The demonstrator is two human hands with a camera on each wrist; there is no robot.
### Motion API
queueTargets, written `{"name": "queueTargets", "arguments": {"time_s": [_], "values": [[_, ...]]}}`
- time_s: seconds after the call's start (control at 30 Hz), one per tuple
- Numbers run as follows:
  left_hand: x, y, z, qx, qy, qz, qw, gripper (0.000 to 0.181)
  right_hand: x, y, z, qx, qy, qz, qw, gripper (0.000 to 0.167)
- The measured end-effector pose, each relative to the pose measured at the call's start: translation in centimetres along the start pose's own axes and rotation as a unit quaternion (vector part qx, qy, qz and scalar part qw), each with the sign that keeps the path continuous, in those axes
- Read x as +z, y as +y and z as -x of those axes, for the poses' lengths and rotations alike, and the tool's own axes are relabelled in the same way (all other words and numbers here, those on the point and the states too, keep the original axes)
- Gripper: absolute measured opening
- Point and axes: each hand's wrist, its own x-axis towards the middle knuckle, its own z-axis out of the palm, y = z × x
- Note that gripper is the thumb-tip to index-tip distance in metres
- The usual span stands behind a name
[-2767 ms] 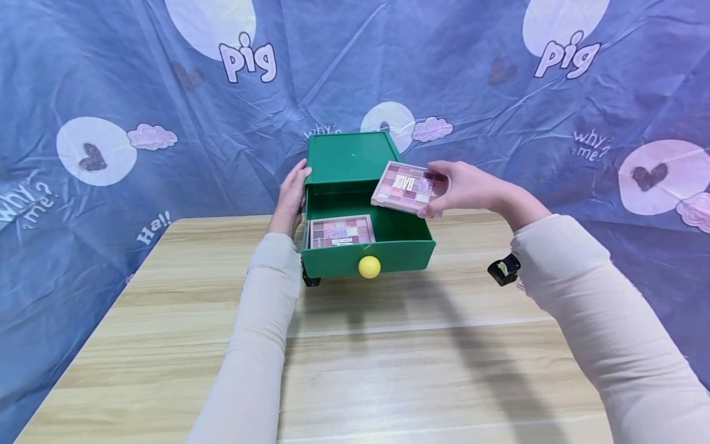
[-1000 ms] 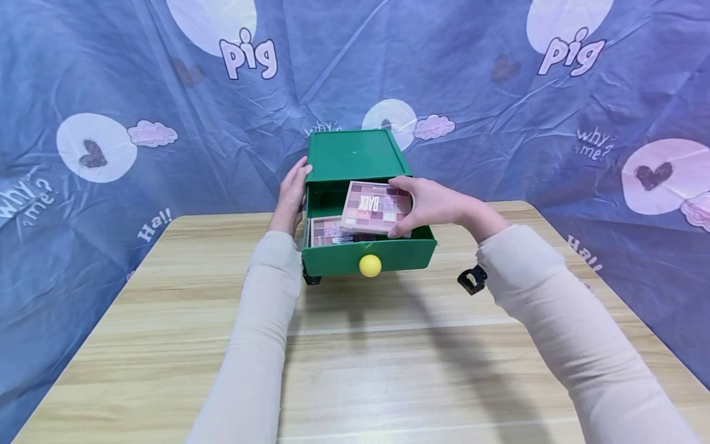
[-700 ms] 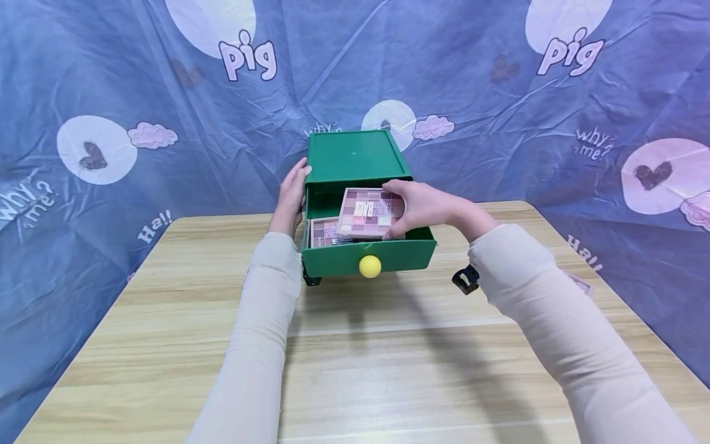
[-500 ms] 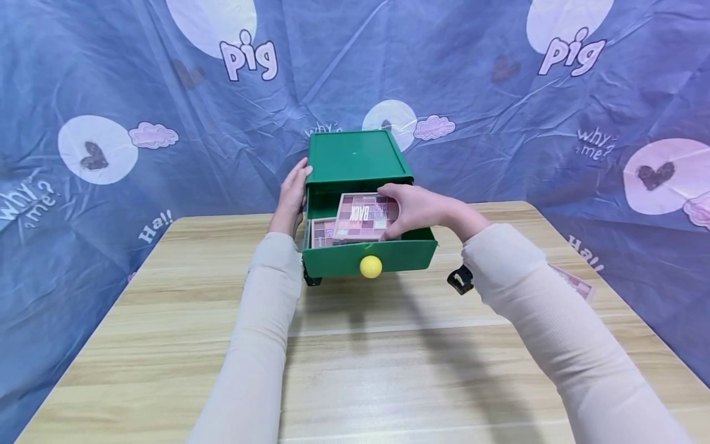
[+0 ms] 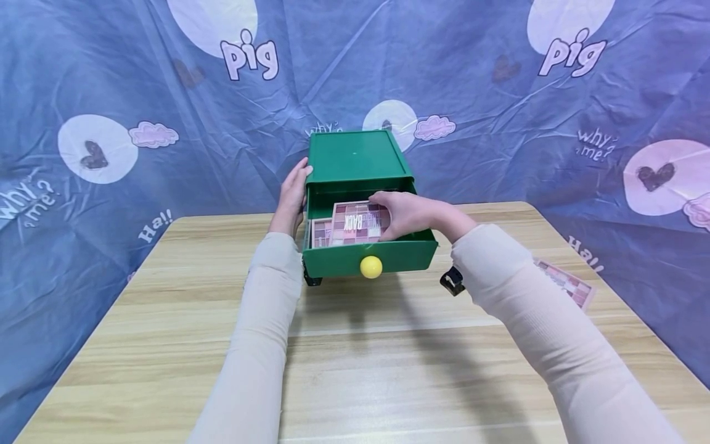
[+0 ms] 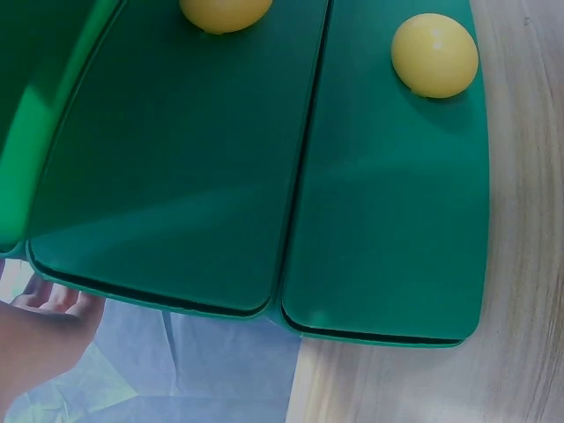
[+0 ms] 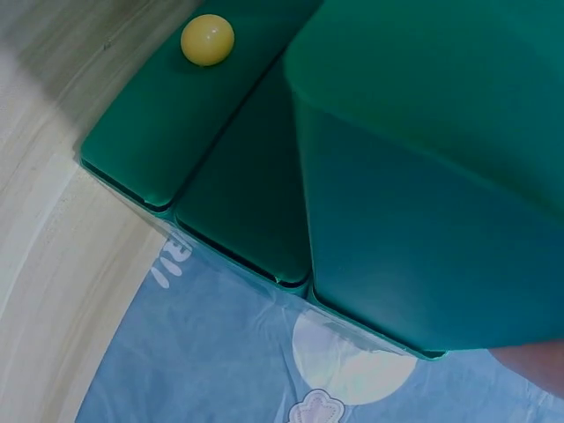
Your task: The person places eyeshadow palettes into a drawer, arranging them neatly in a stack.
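Nearest, a wood-grain table (image 5: 355,376) is stretching forward; over on the R, an eyeshadow palette (image 5: 571,285) is lying on it, partly hidden by the R sleeve (image 5: 549,333). Next, a yellow ball knob (image 5: 371,267) is sticking out from the pulled-out green drawer (image 5: 333,262). Just behind that drawer's front wall, the gripped palette (image 5: 357,223) is sitting low inside, covering part of a second palette (image 5: 321,233) to its L; touching or not, can't tell. R hand (image 5: 409,213) is pinching the gripped palette's R end, spanning near to far edge, so it's extending L from that hand, which is clearly nearer than the other; long axis is prob. running L–R, tho the R end's hidden. L hand (image 5: 291,191) is resting against the green cabinet's (image 5: 355,154) L side, not grasping anything. Behind, a blue printed cloth (image 5: 222,154) is hanging.
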Motion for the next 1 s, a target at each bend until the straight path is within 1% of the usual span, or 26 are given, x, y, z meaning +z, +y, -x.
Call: {"name": "queueTargets", "arguments": {"time_s": [0.17,0.33,0.43,0.7,0.77,1.0], "values": [[0.1,-0.1,0.0,-0.003,0.000,0.004,1.0000,0.046,0.5,0.1,-0.5,-0.005,-0.011,0.007,0.9999,0.075],[0.2,-0.3,-0.1,0.000,0.002,0.001,1.0000,0.045,0.9,-0.1,-0.8,-0.002,-0.017,0.005,0.9998,0.074],[0.3,-0.3,-0.2,0.002,-0.002,0.002,1.0000,0.046,1.0,-0.2,-0.9,-0.002,-0.020,0.006,0.9998,0.074],[0.2,-0.2,-0.2,0.002,-0.011,0.022,0.9997,0.049,1.2,-0.7,-1.5,-0.009,-0.034,0.006,0.9994,0.074],[0.1,-0.2,-0.2,0.001,-0.011,0.021,0.9997,0.049,1.2,-0.8,-1.6,-0.010,-0.037,0.006,0.9992,0.073],[0.0,-0.3,-0.3,0.003,-0.010,0.019,0.9998,0.049,1.3,-1.2,-1.9,-0.008,-0.044,0.025,0.9987,0.073]]}}
